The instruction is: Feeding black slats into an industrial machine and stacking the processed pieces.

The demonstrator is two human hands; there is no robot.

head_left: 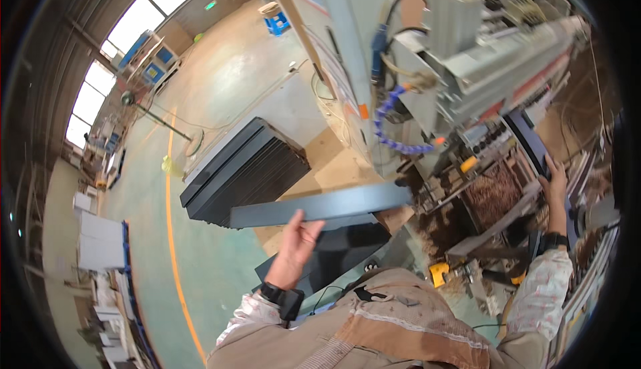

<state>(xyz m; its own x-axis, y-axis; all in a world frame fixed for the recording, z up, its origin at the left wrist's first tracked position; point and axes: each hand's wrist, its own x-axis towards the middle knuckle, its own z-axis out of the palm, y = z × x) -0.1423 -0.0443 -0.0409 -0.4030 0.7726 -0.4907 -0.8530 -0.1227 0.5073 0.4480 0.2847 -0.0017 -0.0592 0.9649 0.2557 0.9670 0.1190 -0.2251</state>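
My left hand [297,249] is closed on the lower edge of a long, narrow grey board [320,205], which is held nearly level above a low stack of dark panels [347,245]. A dark watch-like band sits on that wrist. Out to the right, my right hand [554,183] grips the near end of another narrow dark board [527,143]. The far end of that board lies by the workings of a grey machine [494,75]. Part of its length is hidden by my fingers.
A taller stack of dark panels [244,172] stands to the left on a brown sheet [334,158]. A blue segmented hose [387,125] hangs from the machine. Below the machine lie brown shavings [494,199] and a yellow part [439,274]. A stand with a round base [193,143] is farther left.
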